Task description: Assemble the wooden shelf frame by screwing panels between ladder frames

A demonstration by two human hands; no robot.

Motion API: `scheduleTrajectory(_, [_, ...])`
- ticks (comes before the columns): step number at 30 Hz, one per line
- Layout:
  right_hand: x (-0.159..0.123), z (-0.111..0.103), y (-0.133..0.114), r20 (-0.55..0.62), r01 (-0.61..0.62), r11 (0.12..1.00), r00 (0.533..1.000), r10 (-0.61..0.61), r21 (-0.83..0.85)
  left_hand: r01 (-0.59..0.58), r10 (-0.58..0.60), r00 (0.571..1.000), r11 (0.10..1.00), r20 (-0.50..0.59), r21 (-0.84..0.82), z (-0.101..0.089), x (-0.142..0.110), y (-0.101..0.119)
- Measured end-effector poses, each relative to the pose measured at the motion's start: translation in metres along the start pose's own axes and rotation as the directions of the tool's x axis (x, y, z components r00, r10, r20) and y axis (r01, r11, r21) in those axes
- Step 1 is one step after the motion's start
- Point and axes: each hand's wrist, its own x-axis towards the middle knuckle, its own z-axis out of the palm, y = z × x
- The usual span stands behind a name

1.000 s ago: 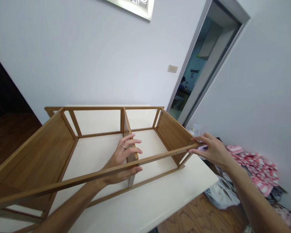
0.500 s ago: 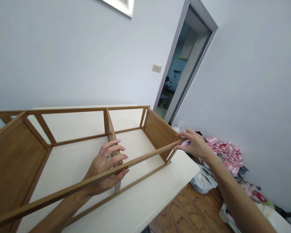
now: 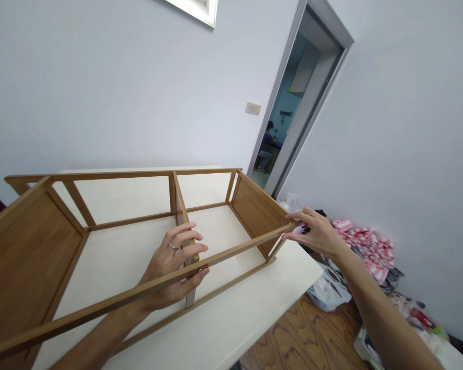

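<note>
A brown wooden frame [image 3: 111, 176], like a small shelf unit, lies on a white table [image 3: 278, 293]. It has solid end panels [image 3: 34, 262] and a middle divider [image 3: 180, 198]. My left hand [image 3: 170, 270], with a ring on one finger, reaches under the near rail [image 3: 131, 294] and grips the divider where the two meet. The fingers lie over the divider's top edge; part of the palm is behind the rail. At the rail's right end, my right hand [image 3: 312, 231] pinches it between thumb and fingers, close to the right end panel [image 3: 256, 205].
Right of the table, a white plastic bag [image 3: 327, 293] sits on the wood floor [image 3: 304, 336] beside pink-and-white striped cloth [image 3: 366, 246] and other piled items. Behind the table is a wall with a light switch [image 3: 253, 108]. A person [image 3: 268, 141] sits beyond the doorway.
The whole scene sits slightly further right in view. Both hands keep the same places on the wooden frame, and their grips look unchanged.
</note>
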Motion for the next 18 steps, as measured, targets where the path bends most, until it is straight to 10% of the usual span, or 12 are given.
scheduleTrajectory(13, [-0.007, -0.001, -0.010, -0.026, -0.005, 1.000, 1.000, 0.005, -0.010, 0.006, -0.006, 1.000, 1.000, 0.020, 0.002, -0.002, -0.001, 0.001])
scheduleTrajectory(18, [-0.023, -0.002, -0.051, -0.213, -0.051, 0.998, 0.976, 0.056, 0.027, 0.000, 0.000, 1.000, 1.000, 0.009, -0.015, -0.001, -0.001, 0.001])
